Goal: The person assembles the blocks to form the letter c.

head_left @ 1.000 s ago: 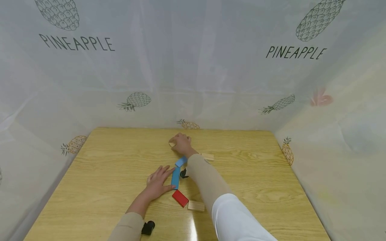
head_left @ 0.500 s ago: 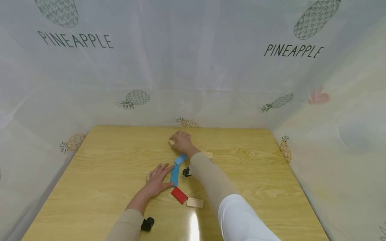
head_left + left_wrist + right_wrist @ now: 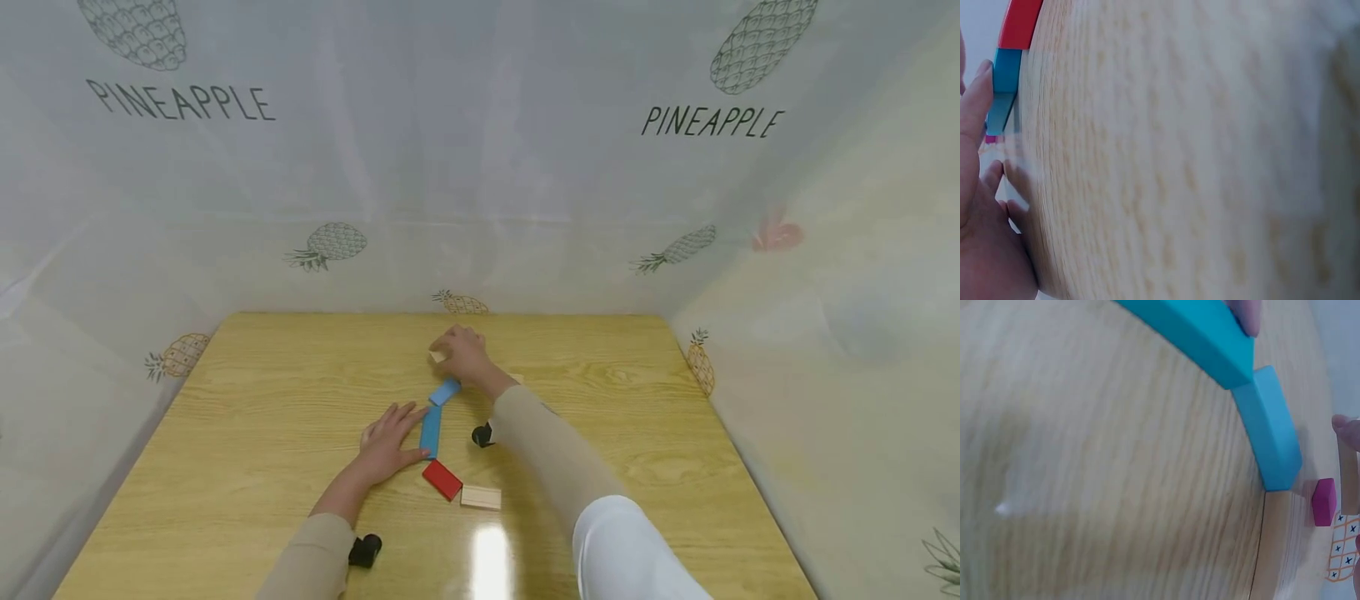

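Note:
My left hand (image 3: 386, 446) lies on the table with its fingers spread. Its thumb and index fingertip touch the long side of a blue wooden block (image 3: 431, 433), near the two ends. A light blue block (image 3: 445, 392) meets that block's far end, and a red block (image 3: 442, 480) its near end. Farther back, my right hand (image 3: 465, 354) pinches a plain wooden block (image 3: 1349, 478) by its ends, above the table in the right wrist view. Below it in that view stand a small magenta block (image 3: 1324, 503) and another plain block (image 3: 1280, 544) against the light blue one.
A plain wooden block (image 3: 481, 497) touches the red block, continuing the curved row toward me. Black wrist cameras (image 3: 365, 551) sit at both sleeves. A white pineapple-print curtain (image 3: 480, 167) encloses the back and sides of the wooden table (image 3: 637, 417).
My right hand has shifted a little to the right, still holding the plain block. The left hand stays beside the blue block. The head view has moved slightly.

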`<state>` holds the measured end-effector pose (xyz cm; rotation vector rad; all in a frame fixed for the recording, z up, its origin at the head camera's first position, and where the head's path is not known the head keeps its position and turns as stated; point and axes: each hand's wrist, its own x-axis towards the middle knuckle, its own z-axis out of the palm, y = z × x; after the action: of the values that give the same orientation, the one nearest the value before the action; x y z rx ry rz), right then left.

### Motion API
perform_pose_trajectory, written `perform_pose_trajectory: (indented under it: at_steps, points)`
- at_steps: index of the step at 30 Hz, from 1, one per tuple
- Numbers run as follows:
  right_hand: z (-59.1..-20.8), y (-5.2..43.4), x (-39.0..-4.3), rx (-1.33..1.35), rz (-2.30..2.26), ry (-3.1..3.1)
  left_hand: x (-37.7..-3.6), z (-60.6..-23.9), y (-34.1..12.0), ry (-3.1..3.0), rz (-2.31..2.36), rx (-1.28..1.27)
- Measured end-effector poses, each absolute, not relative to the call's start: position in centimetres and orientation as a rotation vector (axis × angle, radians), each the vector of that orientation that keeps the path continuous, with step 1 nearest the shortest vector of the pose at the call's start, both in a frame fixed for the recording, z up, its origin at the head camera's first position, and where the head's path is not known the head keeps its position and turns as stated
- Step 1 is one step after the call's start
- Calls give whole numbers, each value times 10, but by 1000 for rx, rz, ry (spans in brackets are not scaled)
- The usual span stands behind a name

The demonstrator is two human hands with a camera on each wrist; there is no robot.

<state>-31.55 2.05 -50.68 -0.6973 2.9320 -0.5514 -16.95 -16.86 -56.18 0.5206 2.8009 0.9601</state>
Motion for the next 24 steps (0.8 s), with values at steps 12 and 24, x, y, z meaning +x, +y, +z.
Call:
perform_pose_trajectory:
  at_steps: [12,24]
  points:
    - [-509,46,-293,-737,-512,2980,-171,-565,-169,2825,978,547]
    - [-519,78,-267,-776,-657,2997,-172,-564,-169,2809,950,544]
